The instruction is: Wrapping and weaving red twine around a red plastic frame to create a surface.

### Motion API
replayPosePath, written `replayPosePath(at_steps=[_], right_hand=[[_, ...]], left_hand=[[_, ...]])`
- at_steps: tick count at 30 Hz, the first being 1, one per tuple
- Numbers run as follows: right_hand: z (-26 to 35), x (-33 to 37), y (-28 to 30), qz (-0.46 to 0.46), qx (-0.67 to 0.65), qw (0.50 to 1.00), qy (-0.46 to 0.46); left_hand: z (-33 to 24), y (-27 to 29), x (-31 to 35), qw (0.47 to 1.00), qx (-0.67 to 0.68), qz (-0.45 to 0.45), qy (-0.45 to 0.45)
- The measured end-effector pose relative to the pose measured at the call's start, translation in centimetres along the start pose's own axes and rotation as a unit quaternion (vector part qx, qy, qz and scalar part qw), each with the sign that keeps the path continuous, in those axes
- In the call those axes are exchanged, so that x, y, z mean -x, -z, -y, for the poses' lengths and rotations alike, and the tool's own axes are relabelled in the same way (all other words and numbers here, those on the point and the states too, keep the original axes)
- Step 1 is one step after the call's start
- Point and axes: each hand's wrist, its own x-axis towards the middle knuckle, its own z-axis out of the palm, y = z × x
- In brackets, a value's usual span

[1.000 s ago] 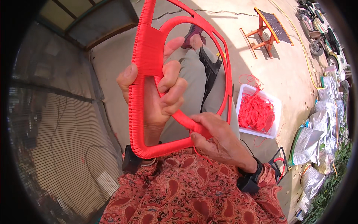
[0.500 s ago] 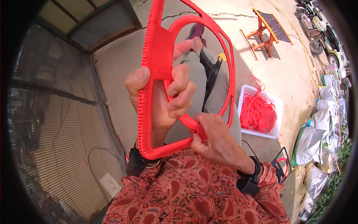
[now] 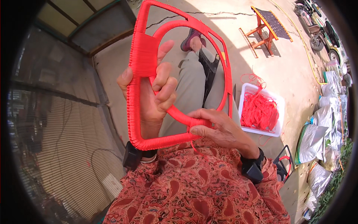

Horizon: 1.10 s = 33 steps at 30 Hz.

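- Red, blazing red, all over the wrapped frame, with fine ribbing down its edge!
- And the shirt answers: rusty red, dark-outlined paisley teardrops everywhere (what a busy print!).
- Pale grey-green on the trousers, no pattern there.
- Over to the tub, plain white, its cord matching that red!
- Orange-brown legs, dark criss-cross weave: that's the stool.
- Silvery-white sacks gleaming!

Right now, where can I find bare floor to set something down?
Bare floor shows between the stool and the white tub, also left of the red frame. It is crowded along the right, with bags and bikes. Red cord spills over the tub's rim.
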Motion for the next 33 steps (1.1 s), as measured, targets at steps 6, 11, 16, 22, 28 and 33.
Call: replayPosePath(at_steps=[6, 11, 16, 22, 28, 33], right_hand=[[0.4, -1.2, -0.1, 0.018, -0.030, 0.997, -0.065], [-0.8, -1.7, -0.5, 0.020, -0.081, 0.994, -0.068], [-0.7, -2.4, -0.2, 0.011, -0.102, 0.995, 0.018], [-0.6, -1.6, 0.5, 0.027, -0.024, 0.999, 0.015], [0.3, 0.0, -0.3, -0.094, 0.133, 0.968, 0.189], [-0.5, 1.1, -0.6, -0.164, 0.322, 0.902, 0.235]], left_hand=[[-0.4, 1.0, 0.3, 0.999, 0.028, -0.023, -0.011], [-0.7, 2.4, 0.6, 0.996, 0.065, -0.052, -0.022], [-1.2, 2.9, 0.6, 0.985, 0.150, -0.068, -0.050], [-1.0, 3.2, 0.6, 0.972, 0.195, -0.117, -0.056], [-1.4, 3.0, 0.4, 0.963, 0.210, -0.148, -0.078], [-0.4, 2.9, -0.7, 0.962, 0.218, -0.145, -0.073]])
